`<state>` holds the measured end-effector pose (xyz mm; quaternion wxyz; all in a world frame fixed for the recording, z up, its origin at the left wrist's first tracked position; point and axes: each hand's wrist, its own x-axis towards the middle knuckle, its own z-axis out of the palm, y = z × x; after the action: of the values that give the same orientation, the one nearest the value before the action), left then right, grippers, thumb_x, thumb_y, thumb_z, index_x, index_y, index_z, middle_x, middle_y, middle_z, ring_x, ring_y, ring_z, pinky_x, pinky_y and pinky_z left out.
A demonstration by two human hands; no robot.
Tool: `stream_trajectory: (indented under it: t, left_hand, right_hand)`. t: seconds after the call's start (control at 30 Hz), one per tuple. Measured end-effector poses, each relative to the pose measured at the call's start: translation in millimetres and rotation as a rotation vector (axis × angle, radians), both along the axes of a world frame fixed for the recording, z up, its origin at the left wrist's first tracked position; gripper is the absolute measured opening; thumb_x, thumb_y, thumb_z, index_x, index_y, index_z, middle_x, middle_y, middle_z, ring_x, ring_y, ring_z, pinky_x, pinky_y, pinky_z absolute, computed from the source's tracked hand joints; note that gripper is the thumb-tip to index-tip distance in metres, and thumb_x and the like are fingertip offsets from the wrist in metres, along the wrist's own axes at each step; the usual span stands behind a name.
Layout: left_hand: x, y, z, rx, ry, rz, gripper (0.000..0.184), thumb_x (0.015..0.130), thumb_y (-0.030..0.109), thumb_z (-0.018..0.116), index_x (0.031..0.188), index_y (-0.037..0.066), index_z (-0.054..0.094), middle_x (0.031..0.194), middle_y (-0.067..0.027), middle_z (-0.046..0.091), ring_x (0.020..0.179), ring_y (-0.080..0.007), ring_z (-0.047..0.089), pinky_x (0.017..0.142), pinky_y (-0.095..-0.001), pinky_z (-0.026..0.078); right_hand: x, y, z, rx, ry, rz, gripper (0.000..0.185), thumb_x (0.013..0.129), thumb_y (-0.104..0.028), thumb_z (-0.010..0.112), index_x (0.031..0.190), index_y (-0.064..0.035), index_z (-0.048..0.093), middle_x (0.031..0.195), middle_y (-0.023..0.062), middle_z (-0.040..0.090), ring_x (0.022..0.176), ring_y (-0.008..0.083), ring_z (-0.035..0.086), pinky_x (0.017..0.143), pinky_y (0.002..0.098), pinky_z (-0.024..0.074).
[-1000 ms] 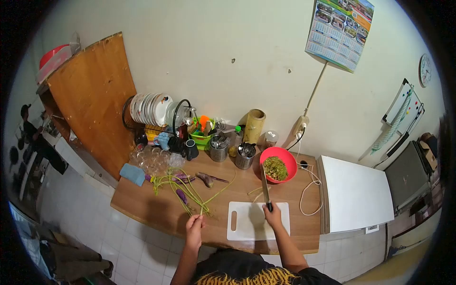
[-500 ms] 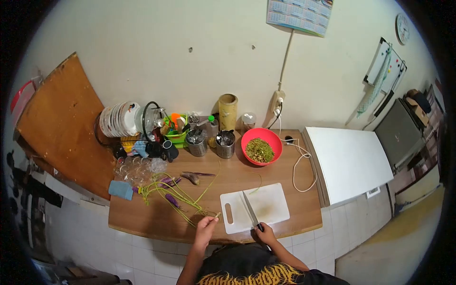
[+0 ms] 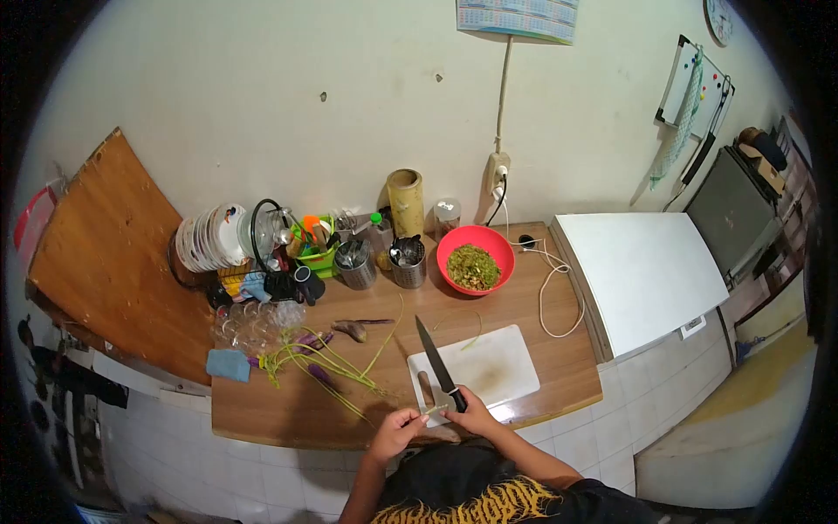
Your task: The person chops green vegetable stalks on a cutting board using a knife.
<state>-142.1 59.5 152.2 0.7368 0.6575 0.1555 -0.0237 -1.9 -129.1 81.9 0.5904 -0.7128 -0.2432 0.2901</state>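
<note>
In my right hand is a kitchen knife, gripped by its black handle, with the blade raised and pointing away toward the back. My left hand pinches a short pale green stem close to the right hand's fingers, over the near left corner of the white cutting board. A thin green strand lies over the board's far edge. Left of the board, long green stalks spread across the table, with small purple eggplants among them.
A red bowl of chopped greens stands behind the board. Steel utensil holders, a bamboo tube and a dish rack with plates line the back. A white cable runs along the right beside a white-topped cabinet.
My right hand has lifted the knife off the board and moved left. My left hand has moved right with the stem, so both hands now meet at the board's near left corner.
</note>
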Motion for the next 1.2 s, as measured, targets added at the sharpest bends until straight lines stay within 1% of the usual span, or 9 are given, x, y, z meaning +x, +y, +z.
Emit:
stream_trajectory:
  t: [0.27, 0.33, 0.57, 0.67, 0.83, 0.9, 0.97, 1.17, 1.2]
  left_hand:
    - [-11.3, 9.9, -0.3, 0.088, 0.05, 0.123, 0.027, 0.1, 0.026, 0.065, 0.089, 0.003, 0.072, 0.069, 0.003, 0.06, 0.063, -0.0053, 0.053, 0.059, -0.0231, 0.043]
    - [-14.4, 20.9, 2.5, 0.171, 0.103, 0.141, 0.031, 0.099, 0.028, 0.064, 0.085, 0.002, 0.072, 0.067, 0.0021, 0.059, 0.063, -0.0076, 0.054, 0.06, -0.0255, 0.044]
    - [-21.9, 39.1, 10.5, 0.233, 0.167, 0.182, 0.039, 0.099, 0.034, 0.062, 0.086, 0.0, 0.073, 0.067, 0.001, 0.058, 0.066, -0.0083, 0.054, 0.062, -0.0249, 0.043]
    - [-18.9, 40.6, 18.6, 0.214, 0.205, 0.167, 0.039, 0.1, 0.034, 0.06, 0.086, 0.0, 0.073, 0.067, 0.0013, 0.057, 0.067, -0.0084, 0.053, 0.064, -0.0257, 0.043]
    - [-1.9, 32.4, 45.6, 0.19, 0.166, 0.074, 0.038, 0.101, 0.032, 0.059, 0.088, -0.001, 0.072, 0.067, 0.002, 0.053, 0.064, -0.0086, 0.049, 0.062, -0.0259, 0.042]
    - [6.0, 35.2, 1.8, 0.16, 0.136, 0.058, 0.038, 0.103, 0.032, 0.056, 0.091, -0.001, 0.072, 0.07, 0.0013, 0.055, 0.066, -0.0104, 0.051, 0.063, -0.0274, 0.042]
    - [10.9, 35.4, -57.3, 0.125, 0.112, 0.05, 0.039, 0.104, 0.032, 0.053, 0.094, -0.001, 0.071, 0.073, 0.0006, 0.057, 0.067, -0.0121, 0.052, 0.065, -0.029, 0.043]
    - [-1.3, 27.2, -112.3, -0.009, 0.232, 0.225, 0.028, 0.103, 0.023, 0.056, 0.101, -0.001, 0.07, 0.075, -0.0032, 0.061, 0.07, -0.0122, 0.056, 0.068, -0.0274, 0.048]
    - [-6.2, 27.0, -107.4, -0.092, 0.236, 0.298, 0.026, 0.103, 0.021, 0.055, 0.105, -0.001, 0.068, 0.08, -0.0062, 0.064, 0.073, -0.0144, 0.06, 0.07, -0.0289, 0.05]
  right_hand:
    - [-7.2, 4.8, -0.5, -0.12, 0.287, 0.102, 0.033, 0.091, -0.013, 0.071, 0.119, -0.0031, 0.058, 0.093, 0.0012, 0.065, 0.087, 0.0101, 0.061, 0.08, 0.0274, 0.0514]
    - [-7.8, 0.1, -16.3, -0.011, 0.097, 0.103, 0.032, 0.089, -0.009, 0.075, 0.117, -0.0036, 0.06, 0.09, -0.0009, 0.064, 0.078, 0.0079, 0.059, 0.067, 0.0246, 0.0499]
    - [0.4, -30.0, -23.6, -0.079, 0.16, 0.147, 0.035, 0.091, -0.016, 0.072, 0.121, -0.0036, 0.061, 0.085, 0.0033, 0.065, 0.081, 0.0118, 0.061, 0.077, 0.0296, 0.0522]
    - [16.6, -43.8, -30.8, -0.224, -0.101, 0.187, 0.035, 0.09, -0.018, 0.07, 0.121, -0.0029, 0.061, 0.086, 0.0116, 0.065, 0.08, 0.0201, 0.064, 0.077, 0.0342, 0.0523]
    - [58.8, -48.0, -3.4, -0.207, -0.221, 0.095, 0.034, 0.09, -0.007, 0.069, 0.123, -0.0014, 0.061, 0.086, 0.0086, 0.07, 0.082, 0.0158, 0.068, 0.077, 0.0308, 0.0543]
    - [71.1, -47.2, 9.5, -0.203, -0.305, 0.077, 0.035, 0.09, -0.009, 0.069, 0.123, -0.0019, 0.061, 0.084, 0.0083, 0.07, 0.079, 0.0156, 0.067, 0.074, 0.0308, 0.0542]
    - [72.3, -45.0, 32.8, -0.316, -0.185, -0.007, 0.042, 0.089, -0.023, 0.07, 0.126, -0.0046, 0.061, 0.099, 0.0194, 0.07, 0.088, 0.0314, 0.069, 0.08, 0.0394, 0.0531]
    - [54.0, -63.1, -20.2, -0.325, -0.156, -0.027, 0.047, 0.088, -0.025, 0.071, 0.128, -0.0028, 0.059, 0.102, 0.0208, 0.07, 0.092, 0.0319, 0.07, 0.084, 0.0392, 0.0534]
    - [45.9, -69.2, -39.3, -0.286, -0.137, -0.062, 0.041, 0.089, -0.02, 0.07, 0.125, -0.0023, 0.061, 0.096, 0.016, 0.071, 0.084, 0.024, 0.067, 0.077, 0.036, 0.0534]
